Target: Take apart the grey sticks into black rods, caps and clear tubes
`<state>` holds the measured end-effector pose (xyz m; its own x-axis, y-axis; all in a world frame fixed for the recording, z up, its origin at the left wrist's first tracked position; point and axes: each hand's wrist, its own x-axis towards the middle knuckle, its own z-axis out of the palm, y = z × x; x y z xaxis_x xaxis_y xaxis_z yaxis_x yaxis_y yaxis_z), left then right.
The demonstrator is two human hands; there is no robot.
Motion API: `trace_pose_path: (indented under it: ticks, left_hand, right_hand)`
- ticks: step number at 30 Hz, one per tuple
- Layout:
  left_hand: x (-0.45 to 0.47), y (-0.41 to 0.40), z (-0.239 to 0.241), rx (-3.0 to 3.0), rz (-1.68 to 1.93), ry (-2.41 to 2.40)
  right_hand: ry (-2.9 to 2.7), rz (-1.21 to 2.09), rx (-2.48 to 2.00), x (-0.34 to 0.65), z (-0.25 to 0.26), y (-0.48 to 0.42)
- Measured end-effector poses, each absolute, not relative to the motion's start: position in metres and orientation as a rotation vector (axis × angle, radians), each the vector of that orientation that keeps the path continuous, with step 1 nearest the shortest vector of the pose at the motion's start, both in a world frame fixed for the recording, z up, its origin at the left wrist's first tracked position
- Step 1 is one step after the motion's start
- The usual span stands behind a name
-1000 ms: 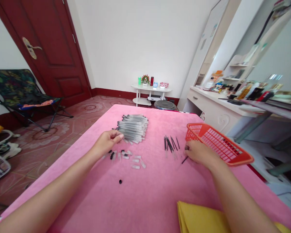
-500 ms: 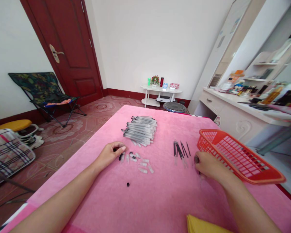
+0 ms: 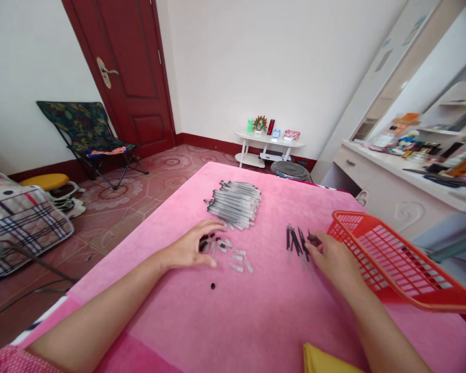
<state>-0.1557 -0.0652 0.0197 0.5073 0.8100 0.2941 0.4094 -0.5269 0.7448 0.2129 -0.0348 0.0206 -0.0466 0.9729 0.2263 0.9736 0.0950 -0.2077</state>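
My left hand (image 3: 192,246) is curved open, thumb and fingers apart, around the left edge of a scatter of small clear and black pen caps (image 3: 238,258). A black cap (image 3: 213,286) lies alone, nearer to me. Beyond the hand sits a pile of clear-barrelled pens (image 3: 235,203) with dark ends pointing left. My right hand (image 3: 332,259) is pinched at the right edge of a small group of thin black pen refills (image 3: 293,241). Something dark shows at its fingertips, too blurred to name.
The pens and caps lie on a pink cloth (image 3: 252,321) over the table. A red plastic basket (image 3: 404,264) stands right of my right hand. Folded yellow cloth (image 3: 326,360) lies at the front edge. A white dresser (image 3: 396,191) is at the right, a folding chair (image 3: 89,134) at the left.
My left hand has opened from a closed shape beside the caps. My right hand has moved up and left to the refills. The whole view has shifted a little.
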Motion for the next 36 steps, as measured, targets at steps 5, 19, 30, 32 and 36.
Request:
trace_pose_path:
  ticks: [5, 19, 30, 32, 36]
  left_hand:
    - [-0.144, -0.081, 0.027, 2.511, 0.482, 0.939]
    - [-0.151, -0.063, 0.003, 2.666, 0.718, 1.171]
    - [-0.145, -0.045, 0.003, 2.465, 1.196, 1.397]
    - [-0.152, -0.03, 0.006, 2.453, 1.23, 1.529]
    - [-0.163, -0.008, 0.011, 2.572, 1.112, 1.609]
  right_hand:
    - [-2.073, 0.046, -1.817, 0.212, 0.021, -0.035]
    - [-1.984, 0.056, -1.73, 0.206, 0.023, -0.038]
    - [-2.019, 0.229, -1.519, 0.176, 0.019, -0.049]
    - [-2.055, 0.261, -1.488, 0.17, 0.016, -0.05]
    - [-2.093, 0.314, -1.46, 0.166, 0.01, -0.051]
